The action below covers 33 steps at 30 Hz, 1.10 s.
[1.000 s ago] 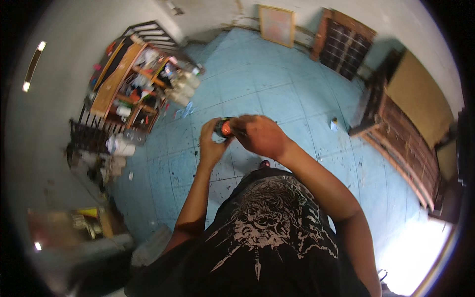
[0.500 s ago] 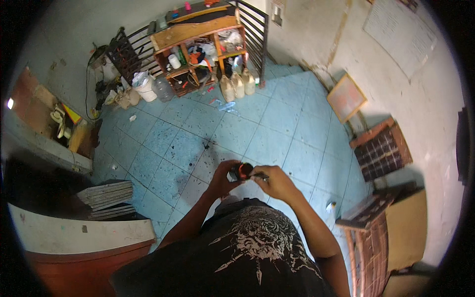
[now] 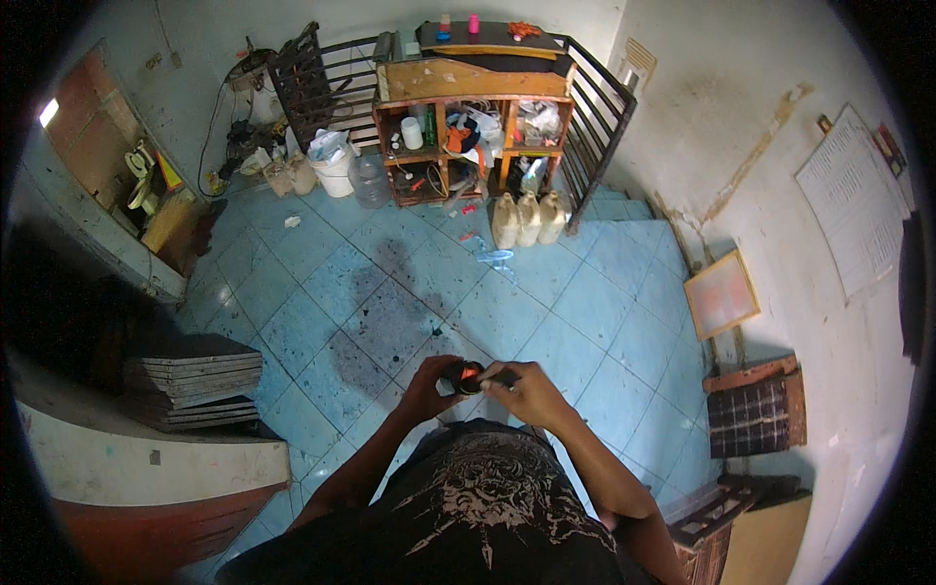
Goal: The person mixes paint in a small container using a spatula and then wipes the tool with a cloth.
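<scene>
Item 1: small dark container (image 3: 467, 385), orange inside, mouth turned up toward you; held above the floor, on your side of the wooden shelf (image 3: 472, 80) and well apart from it. Your left hand (image 3: 426, 389) has its grip clamped around the wall. Likely light, stiff and smooth, so apt to slip if wet; glass or plastic, you cannot tell, so treat as fragile. Best hold: around the wall, fingers off the rim.

Item 2: thin dark tool (image 3: 500, 377), kind too small to tell, meeting the container's rim or mouth. Your right hand (image 3: 532, 390) has its grip pinched together on it. Likely light and stiff; best held near the end away from the container.

Edges: stacked panels (image 3: 195, 375), nearer you than the shelf and to its left; a checked panel (image 3: 749, 417), nearer you and to its right. Both stand well apart from your hands. Three pale jugs (image 3: 527, 218) stand just before the shelf's right end.

Room: widest toward the shelf, over blue floor tiles (image 3: 565, 292); a dark stain (image 3: 380, 336) lies on your side of the shelf.
</scene>
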Available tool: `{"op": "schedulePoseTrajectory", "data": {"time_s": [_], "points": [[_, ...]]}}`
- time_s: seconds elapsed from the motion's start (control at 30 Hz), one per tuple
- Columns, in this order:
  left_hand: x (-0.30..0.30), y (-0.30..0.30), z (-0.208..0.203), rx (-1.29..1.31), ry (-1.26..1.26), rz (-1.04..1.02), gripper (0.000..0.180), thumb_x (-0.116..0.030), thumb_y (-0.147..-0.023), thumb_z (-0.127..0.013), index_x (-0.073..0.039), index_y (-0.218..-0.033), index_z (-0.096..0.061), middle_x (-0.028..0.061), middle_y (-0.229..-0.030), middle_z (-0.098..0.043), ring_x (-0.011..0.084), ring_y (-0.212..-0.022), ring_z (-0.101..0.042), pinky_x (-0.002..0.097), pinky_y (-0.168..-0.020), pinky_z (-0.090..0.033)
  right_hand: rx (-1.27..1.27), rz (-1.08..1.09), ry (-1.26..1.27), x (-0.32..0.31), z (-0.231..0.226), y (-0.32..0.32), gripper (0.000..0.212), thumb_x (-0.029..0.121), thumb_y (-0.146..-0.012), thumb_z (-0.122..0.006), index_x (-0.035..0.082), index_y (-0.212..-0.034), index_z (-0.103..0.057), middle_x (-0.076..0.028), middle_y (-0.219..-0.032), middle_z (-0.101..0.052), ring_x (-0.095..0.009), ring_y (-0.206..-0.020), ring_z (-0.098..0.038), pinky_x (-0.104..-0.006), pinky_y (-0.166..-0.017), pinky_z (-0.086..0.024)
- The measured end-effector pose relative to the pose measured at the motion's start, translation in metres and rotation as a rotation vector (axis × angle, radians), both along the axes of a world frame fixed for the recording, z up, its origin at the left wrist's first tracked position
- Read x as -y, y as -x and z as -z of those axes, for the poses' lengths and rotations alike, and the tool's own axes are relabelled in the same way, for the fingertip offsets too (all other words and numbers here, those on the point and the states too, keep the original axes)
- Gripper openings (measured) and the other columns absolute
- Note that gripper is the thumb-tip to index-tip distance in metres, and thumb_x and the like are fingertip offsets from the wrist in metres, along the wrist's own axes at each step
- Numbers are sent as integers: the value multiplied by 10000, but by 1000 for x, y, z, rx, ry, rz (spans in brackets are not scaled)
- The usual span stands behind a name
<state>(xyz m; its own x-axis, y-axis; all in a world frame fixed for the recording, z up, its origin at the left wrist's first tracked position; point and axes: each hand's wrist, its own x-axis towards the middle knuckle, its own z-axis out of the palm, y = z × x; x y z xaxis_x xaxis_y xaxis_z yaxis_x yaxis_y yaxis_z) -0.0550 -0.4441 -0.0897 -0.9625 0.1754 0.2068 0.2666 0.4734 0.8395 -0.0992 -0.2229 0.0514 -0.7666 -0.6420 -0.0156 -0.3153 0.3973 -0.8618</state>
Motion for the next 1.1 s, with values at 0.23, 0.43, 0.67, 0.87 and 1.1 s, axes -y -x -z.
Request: {"op": "schedulePoseTrajectory", "data": {"time_s": [0.23,0.43,0.67,0.87,1.1], "points": [[24,76,9,-20,101,-119,710,-207,-675,-858,-106,-1272,-487,111,-1211,-522,269,-1137,-539,389,-892,-489,18,-74,12,31,6,109,166,115,-862,-641,1,-982,-646,-147,-833,-673,-214,-756,-643,-335,-707,-502],[28,165,-3,76,-23,-255,691,-175,-629,-862,-82,-1237,-548,128,-1219,-560,311,-1135,-526,411,-931,-456,66,-204,38,48,28,227,192,207,-896,-585,66,-1007,-654,-168,-874,-669,-326,-823,-649,-403,-733,-501],[39,248,-19,114,21,-375,679,-145,-626,-855,-73,-1231,-555,119,-1219,-568,299,-1142,-526,406,-951,-450,61,-425,90,73,-4,340,215,238,-916,-537,55,-962,-640,-186,-858,-655,-393,-797,-625,-436,-729,-491],[75,300,-4,204,-92,-466,674,-139,-634,-848,-62,-1232,-548,132,-1219,-557,307,-1163,-522,404,-977,-451,74,-539,19,119,-9,408,212,220,-924,-534,39,-969,-634,-181,-860,-668,-350,-815,-655,-418,-748,-501],[166,397,4,50,-32,-421,669,-161,-634,-853,-63,-1221,-547,150,-1189,-558,318,-1136,-536,405,-936,-462,137,-305,156,199,30,494,212,186,-901,-580,12,-1004,-646,-178,-901,-680,-326,-870,-662,-372,-778,-511]]}}
